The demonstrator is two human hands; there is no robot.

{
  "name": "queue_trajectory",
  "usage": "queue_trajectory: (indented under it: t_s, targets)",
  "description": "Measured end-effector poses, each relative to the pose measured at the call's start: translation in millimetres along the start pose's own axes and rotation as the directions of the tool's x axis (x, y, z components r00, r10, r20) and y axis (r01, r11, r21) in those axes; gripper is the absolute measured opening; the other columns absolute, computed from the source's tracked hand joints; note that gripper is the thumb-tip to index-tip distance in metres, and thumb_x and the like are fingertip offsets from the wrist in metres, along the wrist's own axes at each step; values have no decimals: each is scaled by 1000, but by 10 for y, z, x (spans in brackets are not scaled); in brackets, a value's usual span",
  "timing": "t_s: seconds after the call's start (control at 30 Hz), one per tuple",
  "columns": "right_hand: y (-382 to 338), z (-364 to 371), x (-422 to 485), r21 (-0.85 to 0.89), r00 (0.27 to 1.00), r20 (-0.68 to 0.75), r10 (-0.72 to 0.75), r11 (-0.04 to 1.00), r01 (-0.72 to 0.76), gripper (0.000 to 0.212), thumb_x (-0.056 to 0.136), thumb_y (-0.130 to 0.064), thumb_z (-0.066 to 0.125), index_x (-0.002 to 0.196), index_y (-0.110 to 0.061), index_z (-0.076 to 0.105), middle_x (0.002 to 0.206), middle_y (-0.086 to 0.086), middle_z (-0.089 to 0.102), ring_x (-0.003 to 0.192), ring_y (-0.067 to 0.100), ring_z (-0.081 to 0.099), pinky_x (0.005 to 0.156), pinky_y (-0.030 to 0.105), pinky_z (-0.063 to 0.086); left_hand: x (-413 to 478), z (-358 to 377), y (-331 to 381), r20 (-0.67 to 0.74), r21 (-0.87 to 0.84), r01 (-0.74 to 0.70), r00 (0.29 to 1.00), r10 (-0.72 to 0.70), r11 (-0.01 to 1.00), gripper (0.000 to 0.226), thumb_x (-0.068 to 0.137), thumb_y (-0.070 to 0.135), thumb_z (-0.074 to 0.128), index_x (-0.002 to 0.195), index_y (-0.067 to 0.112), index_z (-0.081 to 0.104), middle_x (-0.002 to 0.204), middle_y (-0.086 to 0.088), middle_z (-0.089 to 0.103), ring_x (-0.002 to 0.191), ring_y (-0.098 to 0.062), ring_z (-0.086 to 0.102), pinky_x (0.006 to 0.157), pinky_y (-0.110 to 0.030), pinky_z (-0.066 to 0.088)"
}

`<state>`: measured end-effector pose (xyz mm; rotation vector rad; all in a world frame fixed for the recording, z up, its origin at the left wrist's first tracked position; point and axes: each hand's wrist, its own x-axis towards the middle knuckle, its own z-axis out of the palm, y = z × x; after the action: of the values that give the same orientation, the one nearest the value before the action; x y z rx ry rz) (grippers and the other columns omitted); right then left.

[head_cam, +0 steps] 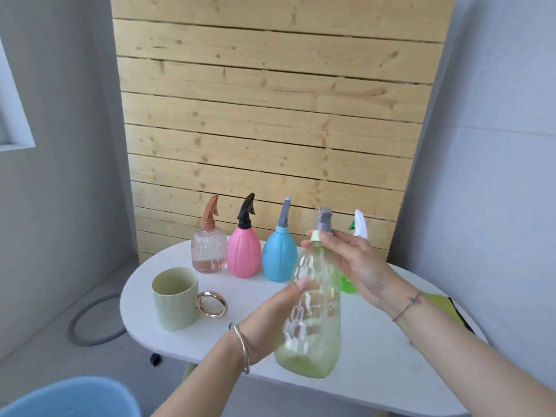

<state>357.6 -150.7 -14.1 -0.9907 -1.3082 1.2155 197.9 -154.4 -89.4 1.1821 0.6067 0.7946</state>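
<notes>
A pale green see-through spray bottle (316, 320) with a grey trigger head is held up above the white oval table (376, 371), tilted slightly. My left hand (270, 320) grips its body from the left side. My right hand (352, 263) pinches the light green collar under the trigger head with thumb and fingers.
Along the back of the table stand a clear pink bottle (209, 248), a pink bottle (243, 251), a blue bottle (279, 254) and a green bottle (349, 282) partly hidden behind my right hand. A pale green mug (176, 297) with a gold ring handle sits at the left. A blue bucket (69, 398) is at the bottom left.
</notes>
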Motion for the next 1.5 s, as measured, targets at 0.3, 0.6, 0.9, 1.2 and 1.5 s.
queue_trajectory:
  t_s: [0.3, 0.6, 0.9, 1.2, 1.5]
  targets:
    - [32, 122, 29, 47, 998, 3, -57, 997, 57, 37, 76, -31, 63, 106, -10, 66, 103, 5, 73, 108, 14, 65, 102, 32, 45, -60, 6, 137, -211, 154, -69, 972, 101, 986, 69, 74, 69, 61, 118, 16, 61, 115, -9, 70, 103, -20, 67, 102, -48, 46]
    - [117, 184, -12, 157, 992, -113, -53, 985, 70, 33, 71, -32, 69, 99, -14, 68, 103, 4, 73, 96, 17, 66, 90, 40, 52, -6, 140, 144, -261, 338, -223, 911, 319, 914, 59, 67, 68, 60, 103, 21, 60, 92, 9, 61, 77, 1, 60, 74, -13, 47]
    - [242, 272, -29, 139, 995, -97, -27, 989, 40, 31, 76, -37, 65, 101, -18, 67, 112, 2, 71, 107, 17, 64, 86, 37, 55, -2, 215, 63, -291, 335, -166, 918, 270, 927, 64, 71, 75, 48, 108, 24, 56, 98, 14, 60, 86, 2, 58, 76, -16, 43]
    - [343, 383, 40, 125, 986, -163, -31, 991, 51, 49, 66, -47, 74, 110, -24, 69, 88, -9, 66, 88, 16, 60, 78, 33, 51, -9, 120, 86, -305, 218, -111, 936, 176, 970, 56, 80, 75, 46, 115, 33, 60, 116, -2, 66, 88, -12, 66, 85, -32, 51]
    - [264, 309, 97, 196, 997, 64, 49, 979, -61, 45, 78, -41, 62, 110, -11, 68, 91, 5, 73, 70, 20, 68, 65, 39, 56, -76, -49, 217, -138, -168, 10, 990, -34, 986, 62, 89, 62, 46, 125, 15, 63, 119, -13, 67, 107, -32, 64, 102, -52, 46]
